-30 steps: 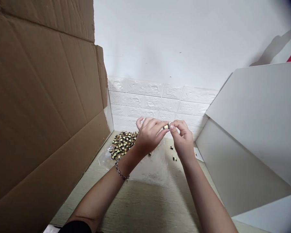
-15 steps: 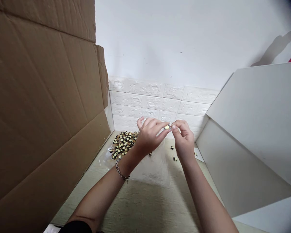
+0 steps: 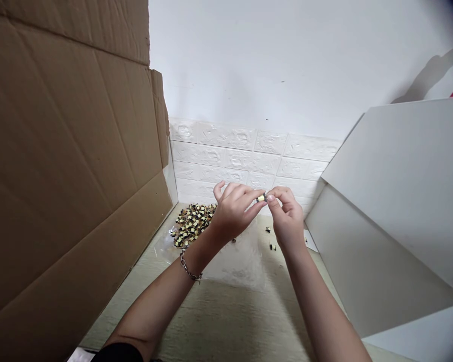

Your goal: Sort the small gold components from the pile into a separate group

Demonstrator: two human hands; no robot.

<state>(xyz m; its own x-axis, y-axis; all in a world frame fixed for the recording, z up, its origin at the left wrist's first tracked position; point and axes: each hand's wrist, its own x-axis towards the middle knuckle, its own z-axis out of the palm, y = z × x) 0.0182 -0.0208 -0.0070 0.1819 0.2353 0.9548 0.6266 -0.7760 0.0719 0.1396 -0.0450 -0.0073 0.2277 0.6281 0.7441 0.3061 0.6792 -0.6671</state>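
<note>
One small, blocky yellow-and-black part (image 3: 261,198) is being pinched at one end by the bare left hand (image 3: 231,208) and at the other by the bare right hand (image 3: 288,215), and is being held above a pale green table (image 3: 211,317), right of a yellow-and-black heap of parts (image 3: 192,224) on clear plastic (image 3: 236,266).

Left grip (image 3: 232,208): pinched with thumb (image 3: 254,211) and forefinger (image 3: 254,195); its little finger (image 3: 218,189) stood raised.
Right grip (image 3: 288,216): pinched too, just right of the left grip.
Left forearm (image 3: 160,301), right forearm (image 3: 319,296): slanted inward, lower than the left grip.
</note>
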